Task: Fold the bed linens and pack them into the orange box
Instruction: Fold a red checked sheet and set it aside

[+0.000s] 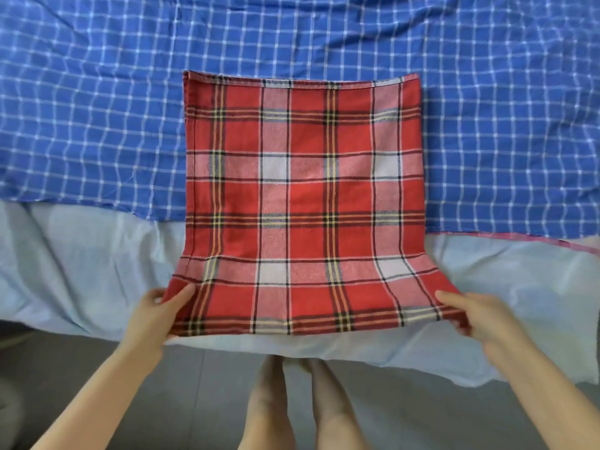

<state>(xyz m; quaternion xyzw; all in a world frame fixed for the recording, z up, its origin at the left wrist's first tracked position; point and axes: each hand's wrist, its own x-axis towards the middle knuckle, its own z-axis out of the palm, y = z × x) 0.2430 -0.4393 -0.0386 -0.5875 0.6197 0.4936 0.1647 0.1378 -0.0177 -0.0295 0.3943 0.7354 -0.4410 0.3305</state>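
Plaid cloth (302, 196): L hand (156, 315) + R hand (470, 315) pinch near corners; far edge flat on blue sheet (97, 108).

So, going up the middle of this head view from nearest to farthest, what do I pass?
Person's legs → pale blue sheet → red plaid cloth, its near corners pinched by the left hand and right hand → blue checked sheet.

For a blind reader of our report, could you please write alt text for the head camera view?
A person's left hand and right hand hold the near corners of a folded red plaid cloth, which lies across a blue checked sheet and a pale blue sheet.
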